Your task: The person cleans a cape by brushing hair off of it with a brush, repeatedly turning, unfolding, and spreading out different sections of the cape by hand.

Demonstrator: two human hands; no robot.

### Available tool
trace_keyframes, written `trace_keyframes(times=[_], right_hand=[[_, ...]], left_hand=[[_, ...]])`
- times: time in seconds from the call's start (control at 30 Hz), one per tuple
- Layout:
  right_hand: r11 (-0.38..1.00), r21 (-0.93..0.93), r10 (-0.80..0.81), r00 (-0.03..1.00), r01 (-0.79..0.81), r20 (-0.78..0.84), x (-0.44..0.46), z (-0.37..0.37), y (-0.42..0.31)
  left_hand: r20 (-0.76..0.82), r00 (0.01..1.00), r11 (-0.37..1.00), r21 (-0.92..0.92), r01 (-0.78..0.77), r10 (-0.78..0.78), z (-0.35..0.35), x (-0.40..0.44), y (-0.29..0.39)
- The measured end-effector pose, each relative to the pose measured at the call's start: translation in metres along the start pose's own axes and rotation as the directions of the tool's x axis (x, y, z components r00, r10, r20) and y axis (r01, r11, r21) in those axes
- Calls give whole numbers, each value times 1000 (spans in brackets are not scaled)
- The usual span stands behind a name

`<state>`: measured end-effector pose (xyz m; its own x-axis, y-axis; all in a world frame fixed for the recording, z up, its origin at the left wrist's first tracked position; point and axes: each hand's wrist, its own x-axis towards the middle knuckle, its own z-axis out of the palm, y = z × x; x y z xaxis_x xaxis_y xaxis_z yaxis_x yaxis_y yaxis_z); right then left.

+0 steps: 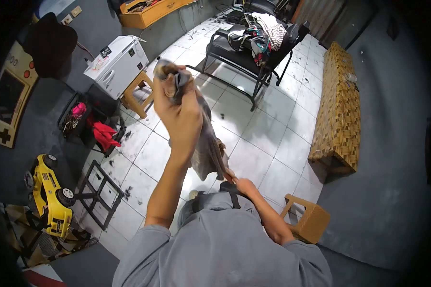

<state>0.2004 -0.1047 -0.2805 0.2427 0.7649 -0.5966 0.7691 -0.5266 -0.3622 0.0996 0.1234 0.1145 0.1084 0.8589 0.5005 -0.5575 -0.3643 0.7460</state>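
A crumpled grey-brown cloth (207, 148) hangs stretched between my two hands in front of my body. My left hand (179, 112) is raised, its fingers closed on the bunched upper end of the cloth, which blurs a little. Lower down and to the right, near my waist, my right hand (243, 185) is closed at the lower end of the same cloth. The cloth partly hides the fingers of both hands.
A black chair (234, 53) holds piled clothes (263, 38). Around the tiled floor (258, 158) stand a small white fridge (117, 67), a wooden stool (311, 222), a long woven bench (337, 110), a black metal frame (99, 195) and a yellow toy car (52, 198).
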Motion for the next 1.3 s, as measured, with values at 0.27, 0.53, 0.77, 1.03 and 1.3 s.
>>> trace_keyframes(times=[0.27, 0.53, 0.77, 1.03, 1.3], right_hand=[[866, 498, 276, 778, 55, -564, -48, -103, -48], [492, 621, -45, 730, 610, -682, -106, -184, -171], [333, 725, 33, 761, 603, -648, -97, -171, -148], [161, 791, 50, 795, 590, -604, -110, -201, -94], [838, 440, -154, 914, 322, -374, -137, -237, -71]], left_hand=[[130, 951, 938, 245, 244, -281, -25, -24, -2], [363, 790, 869, 191, 456, -494, -33, -60, -25], [517, 729, 829, 546, 123, -448, -77, -67, -34], [528, 665, 738, 673, 52, -529, -137, -65, -43], [341, 884, 504, 851, -145, -320, -191, -76, -75]])
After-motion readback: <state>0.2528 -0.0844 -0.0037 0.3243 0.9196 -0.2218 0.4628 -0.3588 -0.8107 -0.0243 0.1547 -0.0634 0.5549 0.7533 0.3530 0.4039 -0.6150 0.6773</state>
